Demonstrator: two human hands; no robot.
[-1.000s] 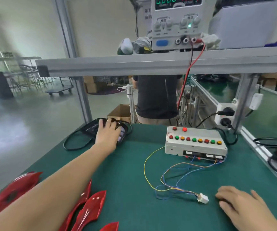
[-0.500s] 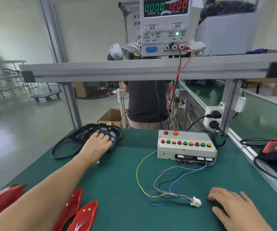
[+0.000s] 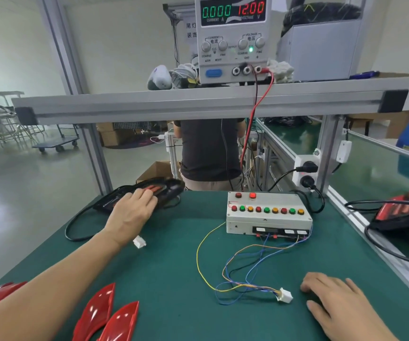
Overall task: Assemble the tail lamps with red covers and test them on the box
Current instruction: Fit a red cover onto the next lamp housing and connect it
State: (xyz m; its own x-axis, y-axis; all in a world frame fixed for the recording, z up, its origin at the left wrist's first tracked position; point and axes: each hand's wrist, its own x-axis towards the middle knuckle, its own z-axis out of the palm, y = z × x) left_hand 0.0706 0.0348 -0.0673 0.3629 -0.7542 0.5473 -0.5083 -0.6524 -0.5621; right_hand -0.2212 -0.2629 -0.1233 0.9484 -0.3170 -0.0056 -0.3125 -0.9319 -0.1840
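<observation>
I am reaching my left hand [image 3: 134,212] toward the upper left of the frame, its grip settling over the near edge of the black tail lamp housing [image 3: 149,193] at the far end of the green worktop [image 3: 169,262]; the fingers are curling onto it, though I cannot tell whether they are fully closing round it. The housing is trailing a black cable [image 3: 75,230] ending in a white plug [image 3: 139,242] just below my wrist, so I am judging it light and rigid but liable to snag; taking it by the body edge, not the cable, looks safest. The red covers [image 3: 110,313] are lying at the lower left, glossy, thin and probably slippery and easy to scratch, best pinched by their rims. My right hand [image 3: 339,303] is resting flat and released at the lower right, beside the white connector [image 3: 284,295] wired to the test box [image 3: 267,217].
</observation>
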